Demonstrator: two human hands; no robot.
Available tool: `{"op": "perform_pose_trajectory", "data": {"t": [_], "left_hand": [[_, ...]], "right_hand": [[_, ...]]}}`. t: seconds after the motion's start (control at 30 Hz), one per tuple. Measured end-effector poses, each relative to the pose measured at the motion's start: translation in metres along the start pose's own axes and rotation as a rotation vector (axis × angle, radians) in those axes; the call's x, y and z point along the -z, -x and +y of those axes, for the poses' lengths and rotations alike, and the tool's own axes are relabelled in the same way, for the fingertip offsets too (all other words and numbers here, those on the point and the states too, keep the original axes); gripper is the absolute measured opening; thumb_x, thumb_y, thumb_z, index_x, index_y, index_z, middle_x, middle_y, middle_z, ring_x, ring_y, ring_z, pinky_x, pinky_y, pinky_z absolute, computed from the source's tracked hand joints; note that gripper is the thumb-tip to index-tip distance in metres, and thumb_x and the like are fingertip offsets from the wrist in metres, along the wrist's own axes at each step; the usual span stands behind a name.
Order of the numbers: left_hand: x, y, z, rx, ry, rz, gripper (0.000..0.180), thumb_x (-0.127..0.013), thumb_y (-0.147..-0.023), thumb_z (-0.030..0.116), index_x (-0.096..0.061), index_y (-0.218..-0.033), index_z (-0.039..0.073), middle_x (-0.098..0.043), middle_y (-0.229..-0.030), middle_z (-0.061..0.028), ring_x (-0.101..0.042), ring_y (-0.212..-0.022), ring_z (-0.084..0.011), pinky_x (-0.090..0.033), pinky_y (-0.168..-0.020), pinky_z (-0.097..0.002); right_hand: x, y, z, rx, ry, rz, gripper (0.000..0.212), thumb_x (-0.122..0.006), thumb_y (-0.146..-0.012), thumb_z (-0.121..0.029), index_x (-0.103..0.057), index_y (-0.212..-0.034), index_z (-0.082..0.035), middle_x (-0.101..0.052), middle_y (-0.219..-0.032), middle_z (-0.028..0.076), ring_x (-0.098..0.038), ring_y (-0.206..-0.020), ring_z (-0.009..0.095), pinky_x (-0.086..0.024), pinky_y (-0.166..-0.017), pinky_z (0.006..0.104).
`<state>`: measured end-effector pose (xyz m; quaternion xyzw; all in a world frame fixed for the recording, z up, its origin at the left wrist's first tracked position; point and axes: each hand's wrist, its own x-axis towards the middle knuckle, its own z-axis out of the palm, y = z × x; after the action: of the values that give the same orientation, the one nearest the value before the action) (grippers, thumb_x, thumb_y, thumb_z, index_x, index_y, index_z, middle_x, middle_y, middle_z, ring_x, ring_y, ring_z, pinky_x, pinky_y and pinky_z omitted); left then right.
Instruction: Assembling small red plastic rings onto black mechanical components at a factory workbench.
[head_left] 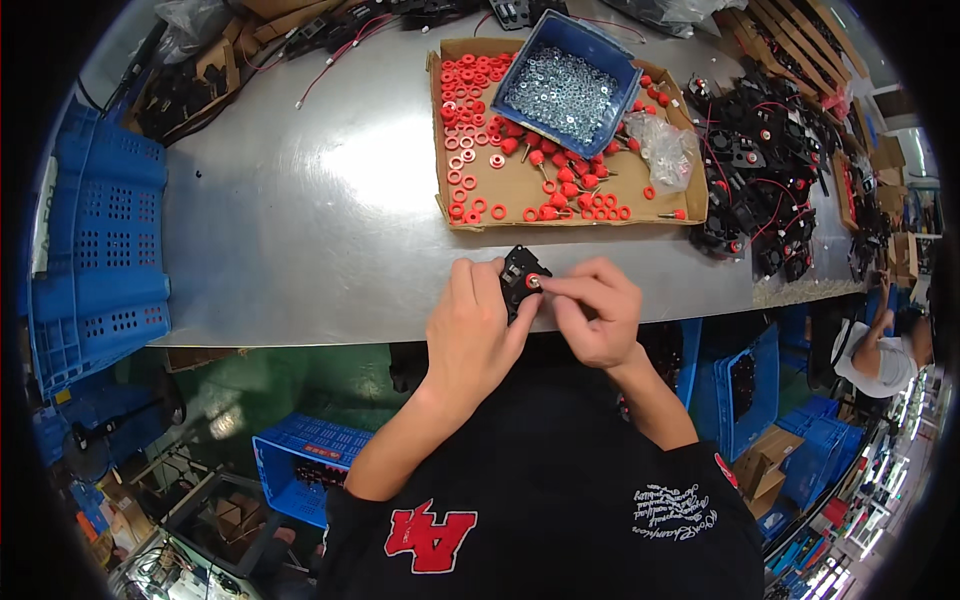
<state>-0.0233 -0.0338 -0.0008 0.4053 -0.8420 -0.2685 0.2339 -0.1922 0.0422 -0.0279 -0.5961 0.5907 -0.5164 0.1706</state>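
My left hand (468,325) grips a small black plastic part (516,268) with its fingers and thumb, just above the table's near edge. A red ring (532,281) with a small shiny metal piece in its middle sits on that part. My right hand (600,310) reaches in from the right, its index fingertip touching the metal piece. The right thumb stands apart from the index finger, and the other fingers are partly hidden. Beyond my hands lies a shallow cardboard tray (520,222) of loose red rings (456,177) and red knobs with metal shafts (568,190).
A blue bin (620,125) of small metal pieces rests in the tray beside a clear plastic bag (668,150). Black assemblies with red wires (765,150) are heaped at the right. Blue crates (100,225) stand left and below the metal table (300,210). Another person (880,355) is far right.
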Motion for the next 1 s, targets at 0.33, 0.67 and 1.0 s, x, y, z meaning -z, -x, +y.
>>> {"op": "perform_pose_trajectory", "data": {"t": [0.33, 0.67, 1.0], "left_hand": [[-0.005, 0.005, -0.004, -0.019, -0.042, -0.003, 0.045, -0.076, -0.084, 0.028, -0.056, -0.112, -0.001, -0.053, -0.098, -0.0151, -0.063, -0.083, -0.0344, -0.053, -0.064, -0.0422], [-0.005, -0.001, -0.007, -0.013, -0.032, 0.009, 0.047, -0.079, -0.082, 0.027, -0.056, -0.111, -0.002, -0.054, -0.099, -0.0163, -0.063, -0.082, -0.0364, -0.053, -0.064, -0.043], [0.009, 0.012, 0.005, 0.286, 0.768, -0.208, 0.041, -0.067, -0.094, 0.019, -0.053, -0.125, -0.003, -0.065, -0.113, -0.0094, -0.057, -0.091, -0.0119, -0.048, -0.083, -0.0298]], "right_hand": [[0.002, 0.006, 0.008, 0.135, 0.047, -0.046, 0.041, -0.065, -0.074, 0.0, -0.07, -0.115, -0.004, -0.06, -0.089, 0.008, -0.055, -0.069, 0.015, -0.045, -0.061, 0.0265], [0.0, 0.017, -0.003, -0.121, -0.007, 0.236, 0.014, -0.064, -0.08, 0.001, -0.073, -0.089, -0.002, -0.058, -0.082, 0.007, -0.053, -0.064, 0.011, -0.042, -0.056, 0.0236], [-0.007, 0.027, -0.024, -0.178, -0.139, 0.377, 0.025, -0.065, -0.082, 0.001, -0.069, -0.107, -0.002, -0.059, -0.089, 0.006, -0.054, -0.07, 0.01, -0.043, -0.06, 0.0223]]}}
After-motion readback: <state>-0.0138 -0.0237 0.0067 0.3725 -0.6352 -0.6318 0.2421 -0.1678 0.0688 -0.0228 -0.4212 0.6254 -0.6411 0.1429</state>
